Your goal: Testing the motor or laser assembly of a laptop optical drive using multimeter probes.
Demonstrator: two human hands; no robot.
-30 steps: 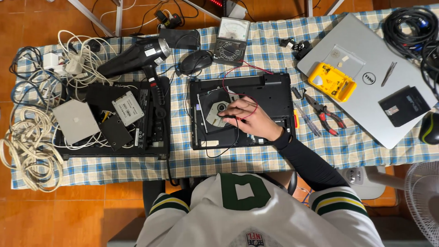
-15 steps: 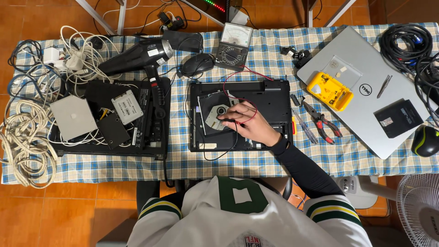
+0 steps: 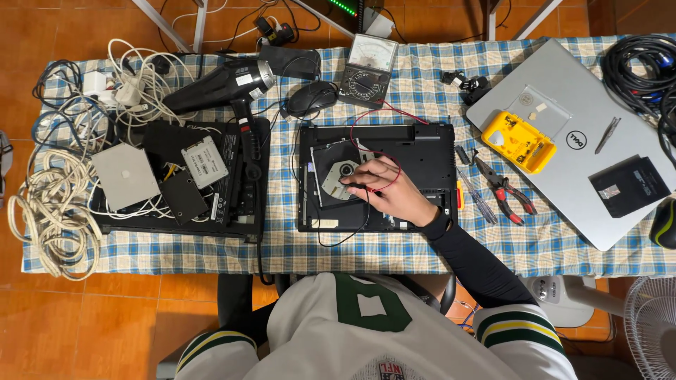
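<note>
My right hand (image 3: 393,191) rests on an opened black laptop base (image 3: 422,148) in the middle of the checked tablecloth. Its fingers are closed on a black probe (image 3: 354,186) and a red lead (image 3: 384,119), with the tips pressed on the grey optical drive (image 3: 336,172) inside the base. The red wire loops back to an analog multimeter (image 3: 366,70) behind the laptop. A black sleeve covers my forearm. My left hand is out of sight below the white jersey.
A second dismantled laptop (image 3: 232,204) lies at the left with drives (image 3: 204,162) on it, next to a hair dryer (image 3: 218,84), a mouse (image 3: 310,98) and white cables (image 3: 49,204). To the right are pliers (image 3: 505,193), a yellow case (image 3: 517,141), a silver laptop (image 3: 584,176) and a fan (image 3: 651,331).
My right hand stays on the optical drive with the probes, shifting only slightly. The view has drifted a little across the table.
</note>
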